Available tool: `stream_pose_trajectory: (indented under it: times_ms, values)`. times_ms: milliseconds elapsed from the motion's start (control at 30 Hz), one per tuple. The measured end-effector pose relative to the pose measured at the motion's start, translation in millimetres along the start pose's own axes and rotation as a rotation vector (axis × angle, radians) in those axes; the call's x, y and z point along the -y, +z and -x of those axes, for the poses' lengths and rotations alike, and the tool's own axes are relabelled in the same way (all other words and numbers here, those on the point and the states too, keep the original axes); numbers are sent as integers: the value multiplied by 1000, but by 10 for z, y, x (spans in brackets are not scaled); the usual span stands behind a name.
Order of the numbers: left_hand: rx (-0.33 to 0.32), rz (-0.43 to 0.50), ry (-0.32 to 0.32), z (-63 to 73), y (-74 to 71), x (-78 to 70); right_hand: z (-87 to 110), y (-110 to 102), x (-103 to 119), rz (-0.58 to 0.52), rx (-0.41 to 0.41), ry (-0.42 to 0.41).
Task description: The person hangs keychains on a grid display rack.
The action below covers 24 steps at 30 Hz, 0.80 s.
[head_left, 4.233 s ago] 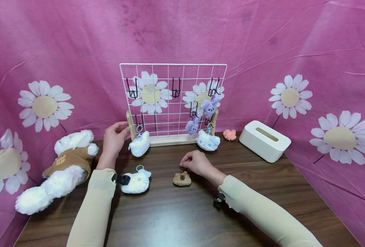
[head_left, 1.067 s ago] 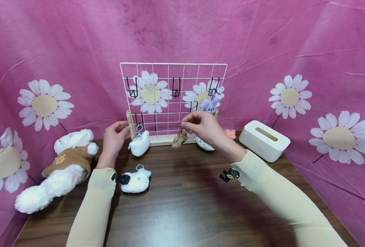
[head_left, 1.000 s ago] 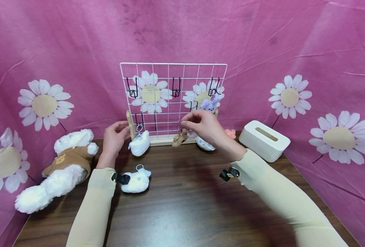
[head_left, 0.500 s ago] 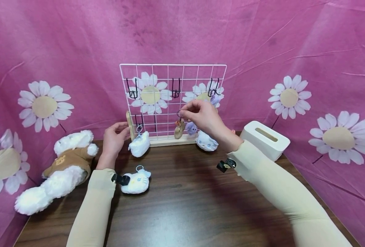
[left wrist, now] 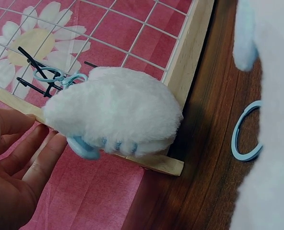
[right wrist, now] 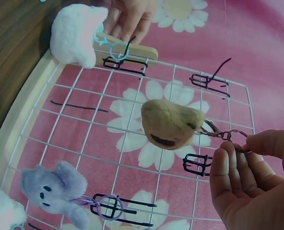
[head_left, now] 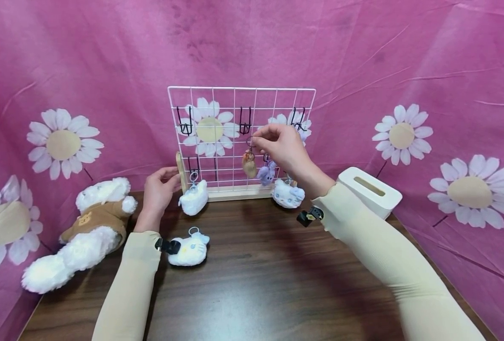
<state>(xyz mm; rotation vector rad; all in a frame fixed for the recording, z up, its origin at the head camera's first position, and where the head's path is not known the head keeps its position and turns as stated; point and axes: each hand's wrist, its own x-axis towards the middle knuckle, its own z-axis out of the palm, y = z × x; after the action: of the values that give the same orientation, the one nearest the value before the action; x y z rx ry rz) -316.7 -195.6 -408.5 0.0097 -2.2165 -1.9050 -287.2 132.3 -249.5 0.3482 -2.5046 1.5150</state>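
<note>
A brown plush keychain (head_left: pixel 249 168) dangles in front of the white wire grid rack (head_left: pixel 234 87). My right hand (head_left: pixel 283 147) pinches its metal ring (right wrist: pixel 238 139) between thumb and fingers, below the middle black hook (head_left: pixel 245 127). My left hand (head_left: pixel 157 192) grips the wooden side post (head_left: pixel 181 173) at the rack's left, thumb and fingers on either side of it in the left wrist view. A white plush keychain (head_left: pixel 193 199) hangs on the lower left hook. Another white cat plush (head_left: pixel 288 194) and a purple bunny plush (head_left: pixel 266 174) hang toward the right; a second purple one is mostly hidden behind my right hand.
One white cat plush (head_left: pixel 189 250) lies on the wooden table (head_left: pixel 235 293) near my left wrist. A white fluffy toy in a brown shirt (head_left: pixel 100 220) lies at the left. A cream tissue box (head_left: pixel 369 192) stands at the right. The upper left hook (head_left: pixel 185 124) bears nothing.
My right hand has lifted the brown plush keychain off the table and carried it up and forward to the rack, rising further in the last second. My left hand keeps its place.
</note>
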Motion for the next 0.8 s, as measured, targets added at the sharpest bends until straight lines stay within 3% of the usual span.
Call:
stream_pose_trajectory:
  times_ms: [233, 800]
  values:
    - [-3, -15, 3, -11, 1, -7, -74, -4, 33, 11, -34, -24]
    - [1, -27, -4, -21, -10, 21, -216, 49, -14, -90, -42, 23]
